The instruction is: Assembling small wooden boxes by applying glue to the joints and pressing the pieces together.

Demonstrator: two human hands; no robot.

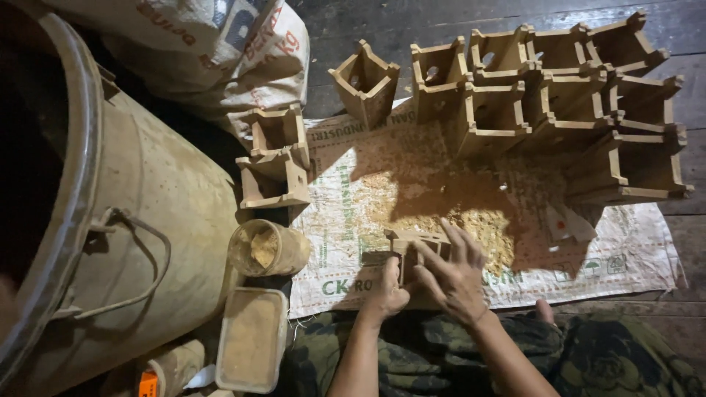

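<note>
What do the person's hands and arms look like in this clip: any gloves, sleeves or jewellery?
Both the left hand and the right hand are bare, with no gloves. Both forearms are uncovered as far as the picture's lower edge, so no sleeves show. No ring, watch or bracelet is visible. The fingers look dusty, though the light is dim.

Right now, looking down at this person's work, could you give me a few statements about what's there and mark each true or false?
1. Both hands, the left hand and the right hand, rest on one small wooden box. True.
2. The woven sack mat is bare. False: sawdust is scattered across it.
3. The big metal drum stands on the right. False: it is on the left.
4. Many more wooden boxes are stacked beyond the mat. True.
5. A rectangular plastic tub lies near the drum. True.
</note>
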